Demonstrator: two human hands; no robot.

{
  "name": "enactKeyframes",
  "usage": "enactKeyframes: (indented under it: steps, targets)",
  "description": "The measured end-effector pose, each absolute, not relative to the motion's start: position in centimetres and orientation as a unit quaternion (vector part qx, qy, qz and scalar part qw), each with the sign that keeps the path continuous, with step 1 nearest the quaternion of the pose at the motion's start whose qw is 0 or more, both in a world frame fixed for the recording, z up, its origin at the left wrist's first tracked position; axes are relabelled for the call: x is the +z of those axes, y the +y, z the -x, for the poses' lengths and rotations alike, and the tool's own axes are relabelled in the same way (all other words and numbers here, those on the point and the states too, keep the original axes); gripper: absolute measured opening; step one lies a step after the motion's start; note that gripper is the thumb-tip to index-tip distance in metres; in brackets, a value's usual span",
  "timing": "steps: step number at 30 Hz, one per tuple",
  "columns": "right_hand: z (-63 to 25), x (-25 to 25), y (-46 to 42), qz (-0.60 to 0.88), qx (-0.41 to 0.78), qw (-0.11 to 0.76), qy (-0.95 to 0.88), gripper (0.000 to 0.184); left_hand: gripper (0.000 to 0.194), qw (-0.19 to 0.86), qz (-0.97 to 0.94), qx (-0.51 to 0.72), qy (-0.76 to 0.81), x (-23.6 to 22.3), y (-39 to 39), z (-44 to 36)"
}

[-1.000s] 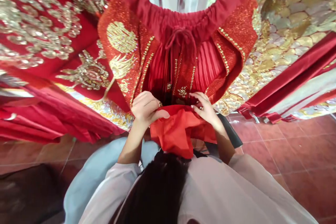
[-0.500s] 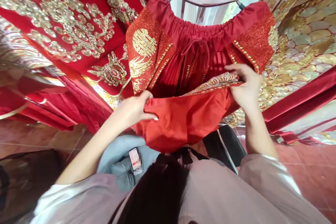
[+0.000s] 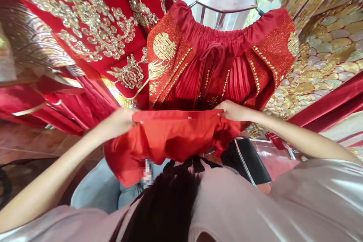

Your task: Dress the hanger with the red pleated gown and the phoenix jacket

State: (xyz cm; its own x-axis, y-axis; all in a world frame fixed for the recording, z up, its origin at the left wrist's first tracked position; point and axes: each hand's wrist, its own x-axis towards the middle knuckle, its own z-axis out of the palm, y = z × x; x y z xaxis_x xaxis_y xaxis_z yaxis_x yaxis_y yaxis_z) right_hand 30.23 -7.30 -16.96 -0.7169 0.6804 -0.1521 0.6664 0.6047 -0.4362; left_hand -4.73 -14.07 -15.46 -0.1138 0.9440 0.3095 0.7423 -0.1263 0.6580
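From a distance, I see red cloth (image 3: 161, 128) drawn into a straight edge just below center, at 6 o'clock: the left hand (image 3: 122, 121) (blurred) grips its 10 o'clock corner, the right hand (image 3: 234, 111) pinches its 2. A gold-trimmed red garment (image 3: 180, 83) hangs at 1; gold-scaled fabric (image 3: 326, 51) at 2.

Both hands (image 3: 123, 121) (image 3: 233, 111) grip, well apart, arms (image 3: 85, 151) (image 3: 297, 136) reaching forward.
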Motion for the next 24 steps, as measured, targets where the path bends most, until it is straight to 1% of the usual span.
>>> enactKeyframes:
  steps: [1, 2, 4, 5, 6, 7, 8, 9, 10, 11, 12, 13, 14, 16, 18, 20, 21, 22, 23, 24]
  targets:
    - [-29.9, -16.4, -7.1, 0.367, 0.249, 0.022, -0.896, 0.037, 0.014, 0.124, -0.675, 0.344, 0.641, -14.9, -13.9, 5.2]
    - [-29.6, -15.4, -7.0, 0.366, 0.225, 0.075, -0.900, 0.036, 0.016, 0.088, -0.687, 0.333, 0.640, -14.2, -14.0, 5.7]
    - [-28.7, -13.6, -7.0, 0.368, 0.126, 0.257, -0.885, 0.039, 0.015, -0.045, -0.658, 0.377, 0.650, -13.2, -14.8, 6.4]
    - [-28.1, -13.2, -7.2, 0.365, 0.077, 0.354, -0.858, 0.043, 0.013, -0.126, -0.615, 0.427, 0.651, -13.3, -15.3, 6.3]
    - [-27.6, -13.5, -7.4, 0.361, 0.039, 0.432, -0.826, 0.047, 0.013, -0.181, -0.569, 0.472, 0.649, -14.0, -15.9, 6.1]
    - [-27.0, -14.5, -7.5, 0.357, 0.025, 0.474, -0.804, 0.050, 0.013, -0.206, -0.545, 0.494, 0.645, -15.3, -16.4, 5.6]
    - [-26.5, -16.0, -7.6, 0.352, 0.034, 0.486, -0.799, 0.052, 0.015, -0.226, -0.531, 0.515, 0.634, -16.9, -16.8, 5.1]
    - [-26.0, -17.9, -7.6, 0.346, 0.082, 0.428, -0.830, 0.050, 0.014, -0.139, -0.572, 0.476, 0.653, -18.6, -17.0, 4.6]
    - [-25.6, -19.8, -7.4, 0.353, 0.154, 0.328, -0.863, 0.047, 0.012, -0.007, -0.610, 0.426, 0.669, -20.3, -17.1, 4.3]
    - [-25.3, -21.4, -7.2, 0.365, 0.208, 0.243, -0.874, 0.043, 0.010, 0.100, -0.602, 0.404, 0.681, -21.6, -17.1, 4.2]
    - [-24.9, -22.6, -6.9, 0.372, 0.253, 0.169, -0.877, 0.040, 0.011, 0.182, -0.576, 0.413, 0.681, -22.6, -17.1, 4.3]
    - [-24.4, -23.3, -6.6, 0.377, 0.284, 0.127, -0.873, 0.037, 0.014, 0.256, -0.538, 0.436, 0.674, -23.0, -17.1, 4.4]
    - [-23.9, -23.2, -6.3, 0.374, 0.303, 0.115, -0.869, 0.033, 0.019, 0.313, -0.493, 0.474, 0.660, -22.9, -17.2, 4.6]
    - [-22.2, -21.8, -6.2, 0.340, 0.327, 0.145, -0.870, 0.027, 0.037, 0.383, -0.442, 0.534, 0.611, -21.9, -18.0, 4.4]
    - [-19.7, -19.4, -6.6, 0.285, 0.338, 0.208, -0.872, 0.024, 0.059, 0.384, -0.467, 0.552, 0.574, -20.8, -18.9, 3.1]
    - [-16.8, -17.3, -7.4, 0.229, 0.332, 0.267, -0.875, 0.024, 0.085, 0.324, -0.528, 0.534, 0.576, -20.4, -19.5, 0.8]
    - [-15.4, -16.6, -7.9, 0.209, 0.326, 0.281, -0.878, 0.025, 0.097, 0.294, -0.546, 0.517, 0.590, -20.6, -19.5, -0.4]
    - [-14.1, -16.0, -8.4, 0.198, 0.318, 0.280, -0.884, 0.027, 0.104, 0.267, -0.549, 0.503, 0.612, -21.0, -19.2, -1.4]
    - [-12.9, -15.6, -8.9, 0.195, 0.303, 0.265, -0.894, 0.030, 0.105, 0.241, -0.540, 0.496, 0.636, -21.5, -18.7, -2.2]
    - [-11.9, -15.1, -9.3, 0.195, 0.284, 0.238, -0.908, 0.033, 0.099, 0.212, -0.523, 0.498, 0.658, -22.1, -18.0, -2.7]
